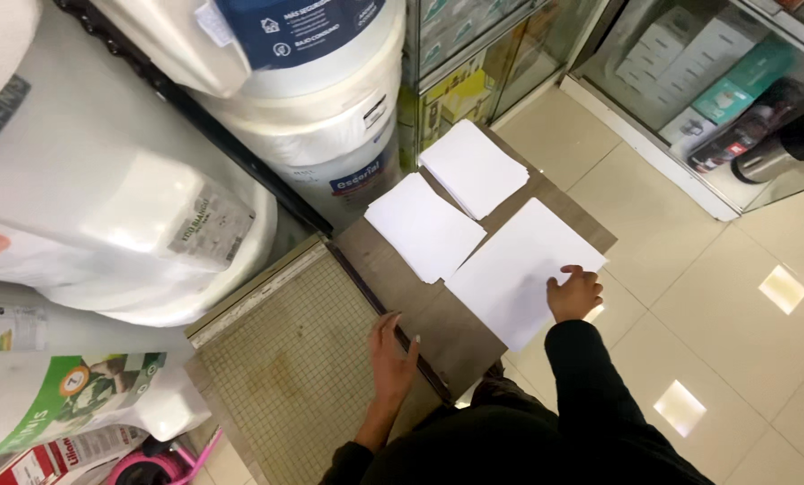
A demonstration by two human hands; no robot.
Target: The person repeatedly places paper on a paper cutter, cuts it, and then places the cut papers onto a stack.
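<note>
Resting flat, right hand (pixel 574 294) presses large white sheet (pixel 519 269).

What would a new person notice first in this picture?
Three white paper stacks lie on a brown board: the right hand presses the largest stack, nearest the person. The left hand rests by the gridded paper cutter. Big white buckets stand at upper left.
</note>
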